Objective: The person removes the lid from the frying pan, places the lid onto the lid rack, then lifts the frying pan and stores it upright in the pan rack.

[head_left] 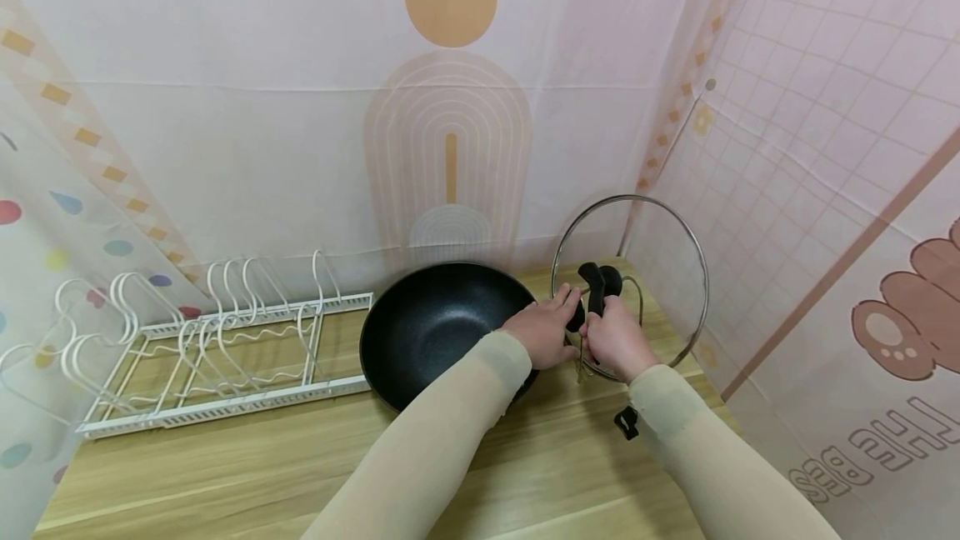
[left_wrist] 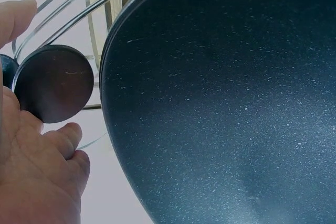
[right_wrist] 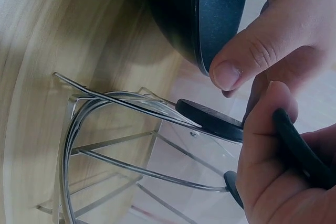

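A large glass lid with a steel rim (head_left: 704, 273) stands upright at the table's right end. My right hand (head_left: 617, 338) grips a black handle (head_left: 595, 283) in front of the glass; its curved strip shows between the fingers in the right wrist view. Close beside it my left hand (head_left: 542, 330) reaches in, fingers mostly straight, near a round black disc (left_wrist: 55, 83). Its thumb is apart from the disc. A wire stand (right_wrist: 152, 169) with flat metal bars surrounds the lid's lower edge. The black wok (head_left: 442, 327) lies under the left forearm, facing up.
A white wire rack (head_left: 240, 394) with several upright loops extends along the table's left side. One small black piece (head_left: 626, 422) lies near the right wrist. The wood-grain table (head_left: 247, 465) meets printed curtains (head_left: 300, 157) at the back and right.
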Demonstrator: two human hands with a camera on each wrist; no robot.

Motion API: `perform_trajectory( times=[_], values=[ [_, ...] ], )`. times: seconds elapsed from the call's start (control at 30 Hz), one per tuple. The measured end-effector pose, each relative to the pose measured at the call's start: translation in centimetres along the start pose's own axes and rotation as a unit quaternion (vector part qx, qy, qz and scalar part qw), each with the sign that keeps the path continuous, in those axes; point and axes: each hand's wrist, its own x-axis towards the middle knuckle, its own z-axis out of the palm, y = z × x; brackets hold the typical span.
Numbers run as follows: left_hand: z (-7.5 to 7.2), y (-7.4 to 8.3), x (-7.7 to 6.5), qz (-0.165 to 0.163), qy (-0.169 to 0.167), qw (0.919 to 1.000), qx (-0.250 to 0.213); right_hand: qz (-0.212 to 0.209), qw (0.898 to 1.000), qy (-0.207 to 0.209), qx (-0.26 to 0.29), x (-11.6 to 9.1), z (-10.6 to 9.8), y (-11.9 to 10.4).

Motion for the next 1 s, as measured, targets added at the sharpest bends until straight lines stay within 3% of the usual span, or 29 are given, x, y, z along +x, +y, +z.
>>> perform_trajectory(
  times=[1.0],
  values=[
    [-0.28,0.07,-0.24,-0.002,-0.011,0.9997,0.023,0.022,1.000,0.001,-0.005,-0.20,0.08,-0.02]
  ],
)
